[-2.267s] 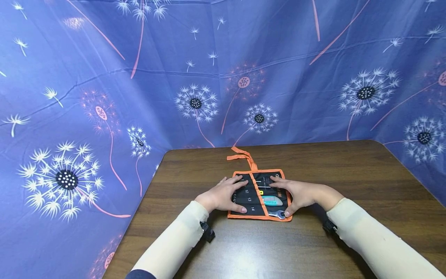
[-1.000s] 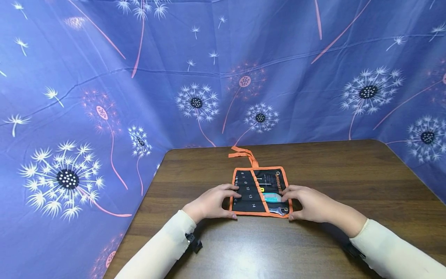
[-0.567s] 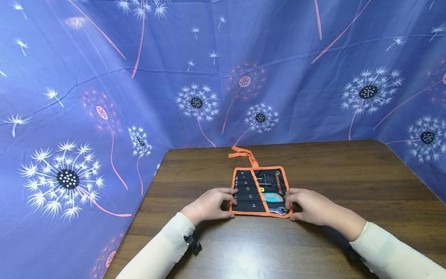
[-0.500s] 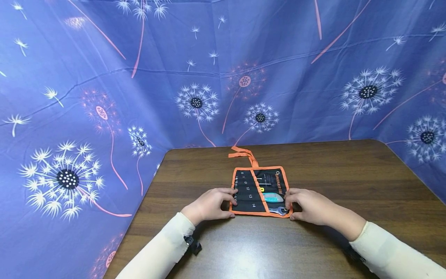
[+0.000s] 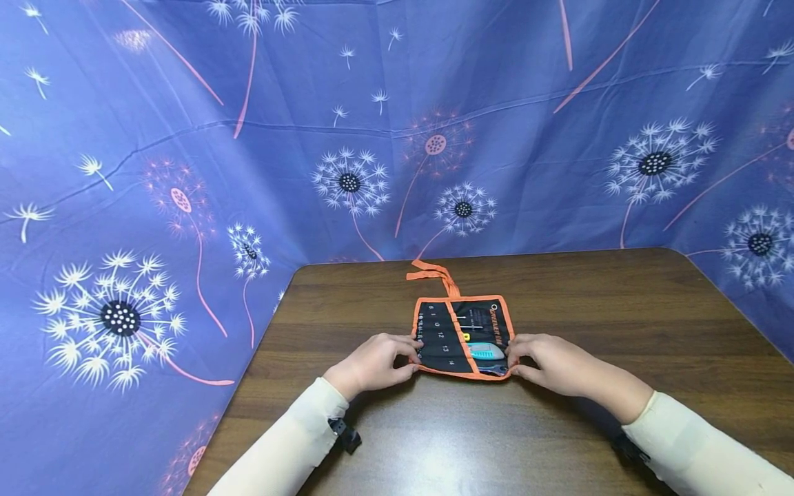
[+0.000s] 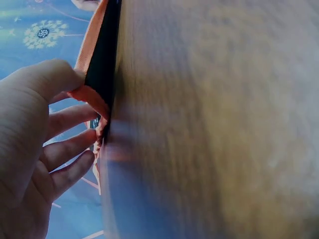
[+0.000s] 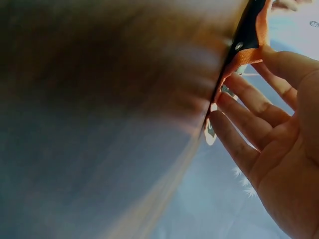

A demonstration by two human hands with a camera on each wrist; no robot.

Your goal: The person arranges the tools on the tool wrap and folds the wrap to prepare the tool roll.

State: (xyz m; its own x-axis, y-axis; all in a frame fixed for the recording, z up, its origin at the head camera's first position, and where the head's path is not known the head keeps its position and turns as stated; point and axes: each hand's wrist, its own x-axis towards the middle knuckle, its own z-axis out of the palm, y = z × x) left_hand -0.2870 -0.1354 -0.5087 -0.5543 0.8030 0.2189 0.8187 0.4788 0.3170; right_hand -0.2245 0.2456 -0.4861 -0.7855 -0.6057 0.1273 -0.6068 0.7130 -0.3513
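A black tool roll pouch [image 5: 440, 337] with orange edging lies on the table, its near edge lifted a little. My left hand [image 5: 375, 362] pinches the near left corner, and my right hand [image 5: 552, 365] pinches the near right corner. In the left wrist view the thumb of the left hand [image 6: 35, 114] presses the orange edging, which stands off the table. The right hand [image 7: 279, 119] holds its corner likewise in the right wrist view. A teal utility knife [image 5: 486, 351] and a wrench [image 5: 494, 370] sit in the pouch's right-hand pockets; the wrench is partly covered.
Orange tie straps [image 5: 437, 273] trail from the far edge of the pouch toward the back of the brown wooden table [image 5: 577, 296]. Behind the table hangs a blue cloth [image 5: 533, 103] with dandelion prints.
Both hands have moved from lying over the pouch to its near corners. Since half a second ago the near edge has risen and curls up, covering some of the wrench.
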